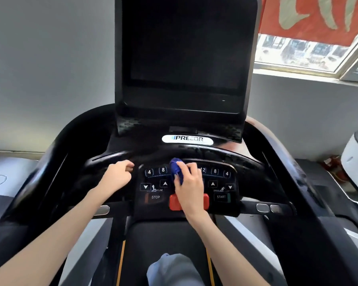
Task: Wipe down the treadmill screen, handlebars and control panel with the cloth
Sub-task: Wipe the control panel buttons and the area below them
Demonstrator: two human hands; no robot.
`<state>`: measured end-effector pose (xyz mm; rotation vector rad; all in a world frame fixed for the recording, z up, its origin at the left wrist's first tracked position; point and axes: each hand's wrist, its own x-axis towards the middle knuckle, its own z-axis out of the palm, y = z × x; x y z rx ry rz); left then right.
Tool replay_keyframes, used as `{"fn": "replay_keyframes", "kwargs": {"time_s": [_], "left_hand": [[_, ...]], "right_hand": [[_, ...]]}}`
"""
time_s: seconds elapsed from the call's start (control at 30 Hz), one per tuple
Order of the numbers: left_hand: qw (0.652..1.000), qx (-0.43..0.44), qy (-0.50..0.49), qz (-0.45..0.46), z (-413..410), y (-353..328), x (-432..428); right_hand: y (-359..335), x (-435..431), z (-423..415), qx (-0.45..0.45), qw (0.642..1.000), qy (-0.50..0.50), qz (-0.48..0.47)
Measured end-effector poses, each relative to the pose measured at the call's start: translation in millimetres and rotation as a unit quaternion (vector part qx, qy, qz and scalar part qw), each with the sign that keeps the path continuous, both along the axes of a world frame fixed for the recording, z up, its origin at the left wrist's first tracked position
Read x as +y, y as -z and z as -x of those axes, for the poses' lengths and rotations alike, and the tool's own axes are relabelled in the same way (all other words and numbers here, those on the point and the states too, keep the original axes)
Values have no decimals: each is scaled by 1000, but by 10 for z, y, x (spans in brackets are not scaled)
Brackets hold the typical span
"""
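Observation:
A black treadmill console fills the view, with a dark screen (184, 52) standing upright above a curved front handlebar (225, 155). Below it lies the control panel (155, 190) with number keys, arrows, STOP and START. My right hand (189, 182) grips a bunched blue cloth (176, 169) and presses it on the middle of the panel, just above the red stop clip (174, 203). My left hand (119, 174) is curled round the handlebar to the left of the panel.
Side handrails (298, 182) run down both sides toward me. Silver pulse sensors (266, 207) sit on the lower bar. The belt (159, 234) and my knee (170, 269) are below. A white machine (355, 157) stands at the right, a window (298, 52) behind it.

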<state>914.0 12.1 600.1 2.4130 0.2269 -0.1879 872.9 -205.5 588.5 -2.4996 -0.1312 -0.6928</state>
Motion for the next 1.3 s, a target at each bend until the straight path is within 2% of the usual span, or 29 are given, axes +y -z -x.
{"fn": "replay_keyframes", "kwargs": {"time_s": [0.07,0.1,0.13,0.23,0.3,0.43,0.5,0.57,0.6,0.67,0.73,0.8,0.87,0.97,1.03,1.07,1.1,1.2,1.23,1.3], "left_hand": [[1000,0,19,-13,65,53,-6],[1000,0,22,-19,91,76,25],[999,2,23,-27,116,95,83],[997,22,51,-52,196,128,280],[993,39,83,-79,272,135,329],[983,86,115,-114,355,136,370],[978,112,130,-120,391,130,405],[973,130,139,-131,423,136,459],[972,135,139,-131,440,145,490],[972,140,141,-127,483,163,555],[968,147,156,-128,525,181,593],[964,152,166,-139,546,200,590],[962,144,174,-154,537,221,575],[961,130,174,-172,526,222,572],[966,122,158,-167,529,218,550],[967,119,149,-166,538,209,532],[969,117,140,-165,545,206,517],[975,115,103,-161,537,241,484],[976,116,93,-162,536,253,479],[977,122,79,-159,541,237,459]], "right_hand": [[58,110,53,-17,989,-114,89],[57,82,11,-30,984,-130,117],[37,39,-61,-37,985,-117,119],[-114,75,-286,-7,999,8,41],[-199,277,-397,19,998,23,47],[-327,684,-491,106,980,-121,119],[-346,787,-471,122,948,-239,173],[-296,820,-397,100,897,-350,253],[-262,793,-389,79,883,-375,271],[-262,718,-463,52,906,-341,246],[-314,658,-557,70,950,-237,188],[-319,641,-519,63,960,-216,169],[-181,652,-342,8,931,-296,214],[116,570,-1,-32,847,-440,296],[115,510,-16,-47,816,-471,332],[56,519,-85,-57,817,-461,342],[-13,540,-162,-58,832,-435,339],[-201,674,-317,-18,921,-297,252],[-195,729,-288,-9,931,-273,241],[-56,780,-96,-9,913,-302,274]]}}
